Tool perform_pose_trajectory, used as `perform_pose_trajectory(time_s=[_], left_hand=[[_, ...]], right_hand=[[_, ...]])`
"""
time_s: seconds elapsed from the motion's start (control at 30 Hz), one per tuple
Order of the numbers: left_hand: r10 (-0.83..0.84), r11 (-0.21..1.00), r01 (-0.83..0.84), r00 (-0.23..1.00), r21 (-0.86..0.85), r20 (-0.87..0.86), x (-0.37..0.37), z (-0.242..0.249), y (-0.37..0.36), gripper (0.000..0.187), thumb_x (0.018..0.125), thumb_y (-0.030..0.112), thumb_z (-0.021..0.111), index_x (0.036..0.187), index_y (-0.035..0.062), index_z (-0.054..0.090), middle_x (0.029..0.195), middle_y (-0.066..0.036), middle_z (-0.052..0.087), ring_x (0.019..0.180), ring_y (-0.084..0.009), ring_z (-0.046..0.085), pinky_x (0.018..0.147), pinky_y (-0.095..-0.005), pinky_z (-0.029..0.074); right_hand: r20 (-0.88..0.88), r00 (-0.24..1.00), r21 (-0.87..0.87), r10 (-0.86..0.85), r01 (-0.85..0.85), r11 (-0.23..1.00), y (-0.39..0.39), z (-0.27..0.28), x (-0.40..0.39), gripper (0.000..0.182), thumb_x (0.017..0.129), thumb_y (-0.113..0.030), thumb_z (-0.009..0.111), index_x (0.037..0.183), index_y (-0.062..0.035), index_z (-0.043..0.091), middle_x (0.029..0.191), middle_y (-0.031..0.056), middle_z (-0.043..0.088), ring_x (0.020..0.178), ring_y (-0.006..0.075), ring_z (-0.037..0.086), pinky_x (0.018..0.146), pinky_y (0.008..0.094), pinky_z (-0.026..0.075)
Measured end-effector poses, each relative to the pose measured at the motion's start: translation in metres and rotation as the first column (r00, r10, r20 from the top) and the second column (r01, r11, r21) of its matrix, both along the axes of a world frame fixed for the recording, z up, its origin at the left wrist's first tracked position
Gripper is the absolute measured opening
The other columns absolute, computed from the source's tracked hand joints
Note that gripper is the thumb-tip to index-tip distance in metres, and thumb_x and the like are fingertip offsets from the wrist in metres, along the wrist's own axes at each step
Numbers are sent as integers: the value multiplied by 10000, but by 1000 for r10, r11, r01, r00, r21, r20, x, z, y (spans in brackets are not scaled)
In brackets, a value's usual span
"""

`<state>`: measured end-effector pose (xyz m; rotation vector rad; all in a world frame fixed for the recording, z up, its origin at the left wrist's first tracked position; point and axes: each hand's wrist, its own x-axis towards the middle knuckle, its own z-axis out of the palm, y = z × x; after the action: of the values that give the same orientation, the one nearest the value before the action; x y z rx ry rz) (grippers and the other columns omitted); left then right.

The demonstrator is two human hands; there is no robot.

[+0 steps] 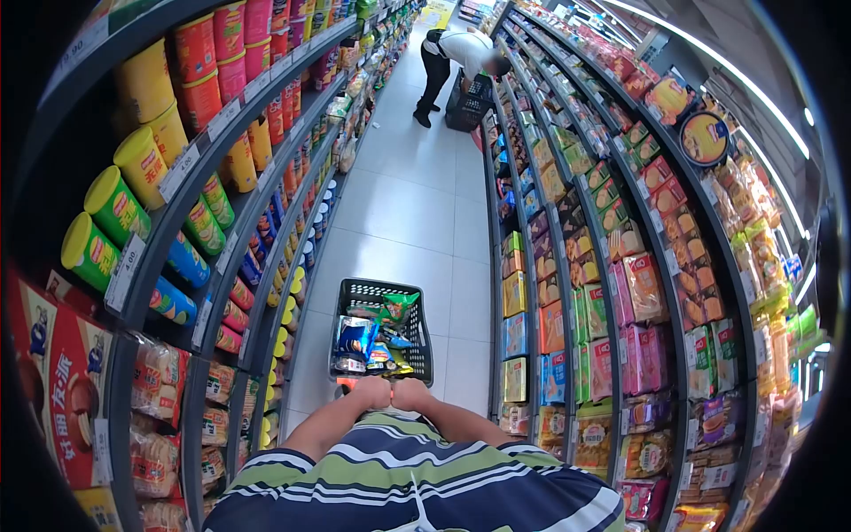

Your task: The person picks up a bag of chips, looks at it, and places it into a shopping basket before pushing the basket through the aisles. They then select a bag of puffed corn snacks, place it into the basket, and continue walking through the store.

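Side by side in front of my body, my left hand (370, 391) and my right hand (410, 394) are both closed around the handle of a black shopping basket (429, 348). A bit of orange handle (346, 383) shows beside the left hand; my fingers hide the rest. Packaged snacks lie in the basket, among them a blue bag (356, 335), a green bag (400, 307) and a yellow packet (379, 354). Some packets overlap, so their full shapes are hidden.
Tall shelves flank a tiled aisle (399, 204). Snack canisters (115, 204) fill the left shelves; boxed and bagged biscuits (647, 284) line the right. Farther ahead, a person in a white top (465, 46) bends beside another dark basket (468, 105) by the right shelf.
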<state>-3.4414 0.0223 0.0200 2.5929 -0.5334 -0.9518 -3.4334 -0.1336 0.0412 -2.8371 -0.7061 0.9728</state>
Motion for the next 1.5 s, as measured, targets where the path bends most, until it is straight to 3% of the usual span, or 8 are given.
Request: perform_pose_trajectory(time_s=[0.13, 0.53, 0.77, 0.87, 1.07, 1.17, 1.37, 1.5], left_hand=[[-39, 999, 38, 999, -38, -6, 21, -1, 12, 327, 860, 252, 591, 1037, 68, 795, 1095, -186, 761, 1021, -335, 741, 890, -470, 579], [-103, 995, 103, 994, -4, -41, 91, 8, 29, 337, 832, 265, 617, 1057, 86, 793, 1122, -157, 762, 1052, -320, 734, 904, -462, 575], [-80, 997, 79, 997, -11, -13, 130, -5, 23, 349, 806, 320, 653, 1031, 92, 794, 1089, -172, 764, 1019, -331, 740, 881, -469, 583], [-68, 997, 68, 998, 32, 0, 150, 1, 18, 326, 841, 282, 631, 1061, 101, 790, 1133, -151, 760, 1052, -313, 735, 898, -459, 579], [-15, 995, 16, 1000, 95, -7, 196, 19, 8, 316, 848, 285, 626, 1052, 112, 794, 1137, -131, 765, 1055, -313, 735, 880, -441, 583], [20, 988, -21, 1000, 152, 9, 215, 16, 0, 296, 859, 283, 632, 1050, 131, 800, 1138, -106, 771, 1066, -284, 739, 926, -466, 558], [142, 931, -166, 985, 324, 94, 248, -5, -20, 302, 914, 297, 629, 1139, 162, 779, 1255, -72, 740, 1146, -265, 709, 1016, -651, 425], [247, 890, -246, 968, 384, 47, 272, -2, -26, 315, 922, 301, 620, 1163, 161, 766, 1259, -67, 734, 1139, -278, 709, 960, -668, 447]], right_hand=[[1, 1000, -47, -5, 5, 999, 8, -16, 20, 403, 842, -426, 620, 902, -65, 790, 961, 194, 765, 905, 363, 749, 809, 477, 597], [-6, 994, -25, -111, 111, 994, 28, -9, 73, 353, 840, -354, 614, 925, -58, 786, 979, 199, 759, 942, 373, 738, 831, 479, 586], [36, 998, 8, -50, 50, 999, 19, -18, 114, 460, 851, -499, 597, 880, -81, 787, 925, 189, 760, 892, 376, 743, 780, 485, 593], [2, 997, -5, -73, 73, 997, 18, -11, 140, 371, 805, -381, 643, 923, -62, 792, 955, 193, 764, 910, 369, 746, 809, 485, 591], [-5, 999, 22, -32, 32, 999, 9, -14, 193, 353, 812, -363, 620, 922, -76, 794, 967, 181, 767, 911, 367, 745, 802, 486, 591], [1, 999, 81, -34, 34, 996, 5, -20, 216, 410, 856, -426, 589, 915, -72, 787, 967, 196, 762, 912, 392, 736, 804, 499, 585], [-53, 998, 123, -38, 45, 991, 2, -3, 259, 340, 813, -334, 648, 926, -43, 784, 1001, 210, 757, 919, 398, 734, 806, 501, 585], [-18, 1000, 192, -7, 10, 981, -4, -14, 282, 321, 808, -304, 650, 951, -47, 780, 991, 209, 758, 928, 387, 736, 815, 504, 585]])
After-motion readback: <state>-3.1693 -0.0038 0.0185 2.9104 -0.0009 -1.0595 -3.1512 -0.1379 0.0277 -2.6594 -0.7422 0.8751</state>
